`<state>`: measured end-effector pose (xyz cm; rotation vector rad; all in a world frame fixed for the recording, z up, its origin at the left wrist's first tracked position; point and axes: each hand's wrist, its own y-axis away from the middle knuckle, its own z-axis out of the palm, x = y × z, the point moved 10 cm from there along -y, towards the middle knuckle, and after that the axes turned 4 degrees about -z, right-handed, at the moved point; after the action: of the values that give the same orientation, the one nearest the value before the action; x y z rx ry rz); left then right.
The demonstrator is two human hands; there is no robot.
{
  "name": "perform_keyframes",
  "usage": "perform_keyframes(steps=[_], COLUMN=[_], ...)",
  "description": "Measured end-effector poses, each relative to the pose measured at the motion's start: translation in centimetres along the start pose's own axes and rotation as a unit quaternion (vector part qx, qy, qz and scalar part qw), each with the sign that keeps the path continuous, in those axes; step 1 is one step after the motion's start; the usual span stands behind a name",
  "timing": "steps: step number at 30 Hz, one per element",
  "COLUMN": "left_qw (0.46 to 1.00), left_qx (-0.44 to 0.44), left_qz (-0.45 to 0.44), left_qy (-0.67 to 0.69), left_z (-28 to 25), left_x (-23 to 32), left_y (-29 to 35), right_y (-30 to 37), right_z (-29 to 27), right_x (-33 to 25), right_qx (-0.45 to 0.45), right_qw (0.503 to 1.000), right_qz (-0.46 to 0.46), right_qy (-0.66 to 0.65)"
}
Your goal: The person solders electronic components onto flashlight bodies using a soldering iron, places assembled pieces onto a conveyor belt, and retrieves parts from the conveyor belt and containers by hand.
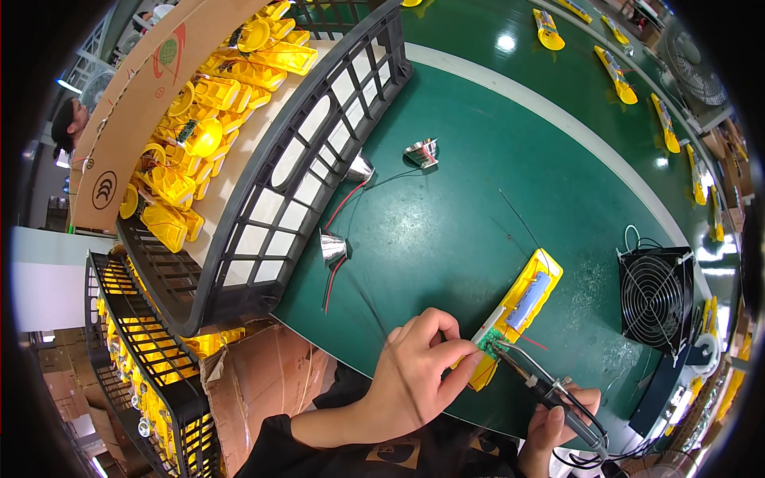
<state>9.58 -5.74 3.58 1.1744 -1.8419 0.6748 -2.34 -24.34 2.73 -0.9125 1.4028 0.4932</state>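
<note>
My right hand (558, 421) grips a soldering iron (545, 392) with a bent metal tube beside its tip. The tip meets a small green circuit board (488, 341) at the near end of an open yellow plastic housing (548, 269). A blue cylindrical battery (528, 301) lies in that housing, and thin wires stick out. My left hand (422, 368) is closed in a pinch of thumb and forefinger at the board's left edge; what is between the fingertips is hidden. A blurred dark strand crosses in front of this hand.
Silvery reflector cups (333, 248) with red and black wires lie left on the green table (446, 231). A black crate (267, 187) of yellow housings (199, 135) stands beside them. At right is a black fan (656, 296). Further yellow units (613, 76) lie along a green surface beyond.
</note>
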Motion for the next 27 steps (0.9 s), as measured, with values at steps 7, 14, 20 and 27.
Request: perform_keyframes(steps=[7,14,20,27], left_qw=[1.000,1.000,1.000,0.998], left_qx=[-0.002,-0.008,-0.007,-0.028], left_qz=[-0.005,-0.014,-0.011,-0.047], left_qy=[-0.004,0.000,0.001,-0.017], left_z=[0.0,0.1,0.1,0.5], left_x=[-0.2,-0.2,-0.1,-0.7], left_y=[0.0,0.1,0.1,0.3], right_y=[0.0,0.0,0.2,0.1], right_z=[-0.2,-0.9,-0.8,-0.9], right_x=[0.0,-0.1,0.3,0.1], right_qx=[0.023,0.047,0.021,0.036], right_qw=[1.000,0.999,1.000,0.999], right_qz=[0.006,-0.011,0.014,0.006], right_qy=[-0.006,-0.008,-0.004,-0.017])
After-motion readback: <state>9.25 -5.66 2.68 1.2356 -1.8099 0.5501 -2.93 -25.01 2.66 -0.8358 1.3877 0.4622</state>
